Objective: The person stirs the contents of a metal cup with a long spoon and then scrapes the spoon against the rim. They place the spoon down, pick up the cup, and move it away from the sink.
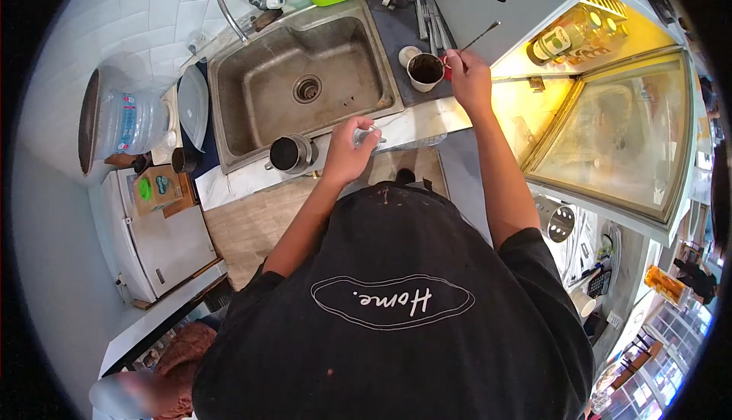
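Fingers of the right hand [470, 83] pinch a thin metal rod [482, 35] at one o'clock, beside a white, red-handled cup [425, 70] already holding dark contents; the left hand [347, 156], twelve o'clock, grips a small silvery object [366, 135].

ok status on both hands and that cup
Left hand: gripping small object, unclear. Right hand: thin utensil, beside dark-filled cup. Small white item crowding cup.

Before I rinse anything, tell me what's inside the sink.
The sink shows a drain and a few dark specks. Anything beneath the drain is covered and can't be seen.
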{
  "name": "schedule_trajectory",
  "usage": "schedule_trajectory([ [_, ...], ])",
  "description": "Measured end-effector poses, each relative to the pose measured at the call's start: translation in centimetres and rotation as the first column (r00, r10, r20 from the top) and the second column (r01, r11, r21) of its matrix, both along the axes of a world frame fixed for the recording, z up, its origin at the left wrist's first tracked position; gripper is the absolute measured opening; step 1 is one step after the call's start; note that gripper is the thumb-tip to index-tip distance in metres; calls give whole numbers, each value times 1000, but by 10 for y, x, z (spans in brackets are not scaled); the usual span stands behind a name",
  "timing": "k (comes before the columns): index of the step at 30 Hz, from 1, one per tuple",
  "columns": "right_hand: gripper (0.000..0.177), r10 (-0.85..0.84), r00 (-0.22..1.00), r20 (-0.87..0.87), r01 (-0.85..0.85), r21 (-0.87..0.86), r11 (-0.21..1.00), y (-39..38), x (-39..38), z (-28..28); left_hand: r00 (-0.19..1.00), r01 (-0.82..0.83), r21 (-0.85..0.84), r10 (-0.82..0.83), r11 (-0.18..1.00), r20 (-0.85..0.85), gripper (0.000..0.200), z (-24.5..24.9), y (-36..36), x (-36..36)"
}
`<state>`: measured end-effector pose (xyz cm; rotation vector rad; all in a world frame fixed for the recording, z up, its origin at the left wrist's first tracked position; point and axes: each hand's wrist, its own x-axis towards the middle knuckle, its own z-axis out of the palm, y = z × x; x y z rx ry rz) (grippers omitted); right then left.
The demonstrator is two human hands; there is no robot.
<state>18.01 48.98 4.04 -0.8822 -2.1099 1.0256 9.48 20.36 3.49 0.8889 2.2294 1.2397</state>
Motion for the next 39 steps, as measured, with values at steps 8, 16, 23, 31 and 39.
schedule_trajectory([
  [8,26,119,990,-82,-102,181,978,-16,27,32,1000,4,-15,-4,1000,25,30,-4,-1,15],
  [16,35,-250,944,-217,204,-213,955,-19,48,-4,998,-12,1,12,1000,56,29,-7,-2,17],
  [23,35,-463,819,-340,129,-677,725,-29,66,-12,994,35,-22,-32,999,105,31,6,-10,23],
  [31,32,-446,804,-394,17,-734,679,-73,66,25,947,55,57,-70,997,312,35,13,-38,30],
  [39,33,-348,853,-390,-70,-745,664,-153,43,61,938,47,56,-63,997,341,32,64,-119,-4],
])
